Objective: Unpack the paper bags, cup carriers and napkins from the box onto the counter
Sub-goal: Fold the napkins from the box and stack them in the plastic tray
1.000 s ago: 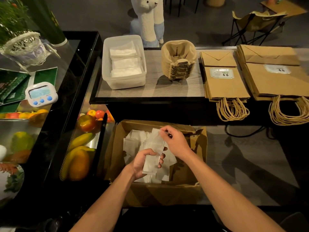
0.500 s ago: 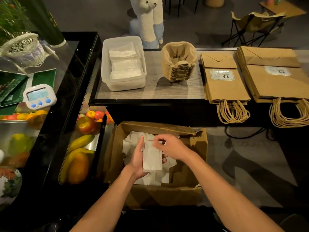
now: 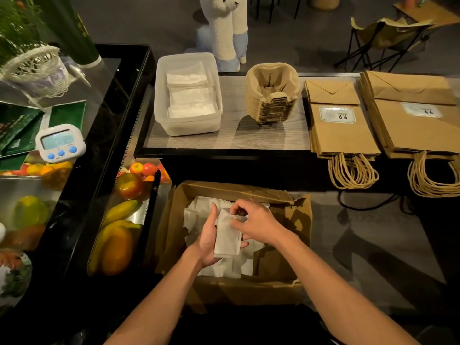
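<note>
Since the frame half a second earlier, the right hand (image 3: 258, 224) had curled in closer and now pinched the top edge of the napkin stack (image 3: 227, 235). The left hand (image 3: 207, 239) kept gripping that stack from below, thumb up its left side, just above the cardboard box (image 3: 300, 215). The box held loose napkins (image 3: 199, 212), white, folded and lying jumbled. On the counter (image 3: 234, 138), a clear plastic tub (image 3: 189, 127) held folded napkins (image 3: 189, 93) in rows. Beside it stood nested cup carriers (image 3: 272, 95), then two flat piles of brown paper bags (image 3: 341, 135), handles hanging over the counter edge. The right-hand bag pile (image 3: 418, 128) was cut off by the frame and its label was blurred. Most of the left fingers were hidden behind the stack. The box's near wall was in shadow.
</note>
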